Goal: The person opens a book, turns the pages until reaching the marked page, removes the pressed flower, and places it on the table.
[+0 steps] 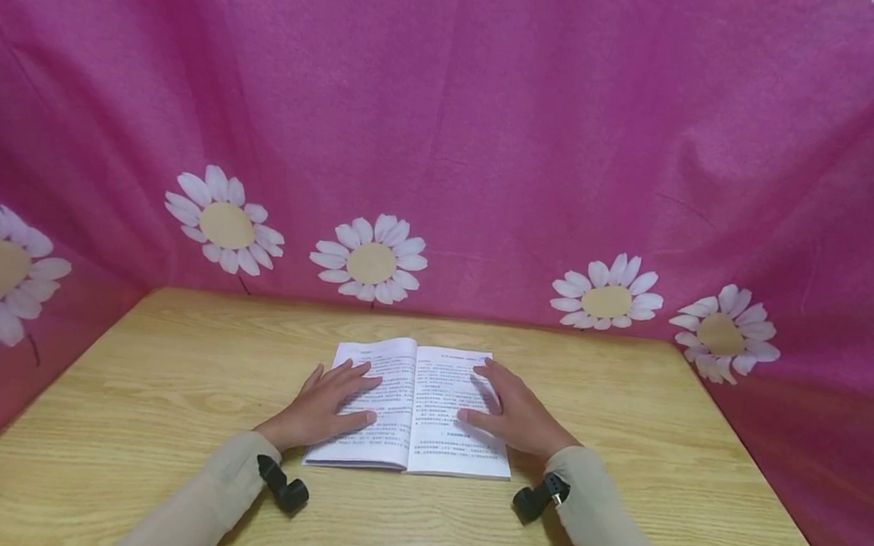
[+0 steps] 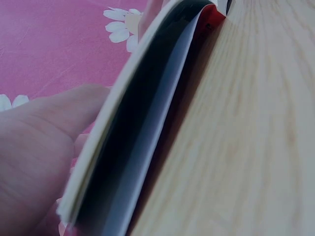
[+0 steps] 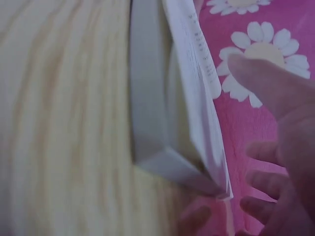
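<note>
An open book (image 1: pixel 434 440) with printed pages lies on the wooden table, its spine pointing away from me. My left hand (image 1: pixel 324 406) is at the left page, its fingers spread over the print. On the other side, my right hand (image 1: pixel 524 412) is over the outer part of the right page, with thumb and fingers apart. The left wrist view shows the thumb beside the edge of the book (image 2: pixel 142 118), whose layers gape a little. From the right wrist, the thumb and fingers appear separated near the book's pages (image 3: pixel 197 93). Contact of the right fingertips is unclear.
Pale wood-grain table (image 1: pixel 199 350) surrounds the book on all sides. A magenta cloth (image 1: pixel 490 143) with large white daisies hangs behind and at both sides. Black wrist devices (image 1: pixel 284 487) sit at both sleeve cuffs.
</note>
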The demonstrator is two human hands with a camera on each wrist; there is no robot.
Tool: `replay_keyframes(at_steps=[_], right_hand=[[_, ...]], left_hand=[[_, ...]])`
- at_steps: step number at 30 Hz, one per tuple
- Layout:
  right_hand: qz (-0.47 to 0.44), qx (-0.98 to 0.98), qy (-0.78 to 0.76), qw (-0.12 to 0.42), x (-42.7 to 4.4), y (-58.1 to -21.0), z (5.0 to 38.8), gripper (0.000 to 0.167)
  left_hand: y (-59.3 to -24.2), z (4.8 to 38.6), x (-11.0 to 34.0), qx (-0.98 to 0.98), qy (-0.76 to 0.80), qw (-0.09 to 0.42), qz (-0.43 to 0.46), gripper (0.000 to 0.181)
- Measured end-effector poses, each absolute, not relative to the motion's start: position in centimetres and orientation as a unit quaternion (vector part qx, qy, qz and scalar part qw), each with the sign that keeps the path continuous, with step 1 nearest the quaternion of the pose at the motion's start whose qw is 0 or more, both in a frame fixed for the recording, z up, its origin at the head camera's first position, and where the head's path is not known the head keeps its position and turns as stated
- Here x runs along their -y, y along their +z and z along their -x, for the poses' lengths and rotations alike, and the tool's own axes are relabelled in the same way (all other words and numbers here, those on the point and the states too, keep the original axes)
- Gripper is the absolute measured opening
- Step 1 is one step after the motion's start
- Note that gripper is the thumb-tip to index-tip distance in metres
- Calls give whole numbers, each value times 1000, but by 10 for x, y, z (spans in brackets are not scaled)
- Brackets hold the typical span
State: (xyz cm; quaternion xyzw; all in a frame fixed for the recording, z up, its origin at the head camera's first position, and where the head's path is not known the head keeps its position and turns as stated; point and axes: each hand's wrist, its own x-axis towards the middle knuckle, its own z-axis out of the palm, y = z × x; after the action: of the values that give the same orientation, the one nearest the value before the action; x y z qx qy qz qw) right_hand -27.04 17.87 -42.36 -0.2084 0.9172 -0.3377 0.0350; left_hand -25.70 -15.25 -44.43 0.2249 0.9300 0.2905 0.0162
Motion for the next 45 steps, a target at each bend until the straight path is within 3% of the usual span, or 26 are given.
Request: replay_keyframes(at_steps=[15,45], right_hand=[[215,-929,-294,58,-189,-436,277,107],[200,-939,-268,84,-187,-434,274,113]], left_hand=[[-445,257,153,-929,292,14,-228,65],[-443,256,153,-927,296,15,-230,65]])
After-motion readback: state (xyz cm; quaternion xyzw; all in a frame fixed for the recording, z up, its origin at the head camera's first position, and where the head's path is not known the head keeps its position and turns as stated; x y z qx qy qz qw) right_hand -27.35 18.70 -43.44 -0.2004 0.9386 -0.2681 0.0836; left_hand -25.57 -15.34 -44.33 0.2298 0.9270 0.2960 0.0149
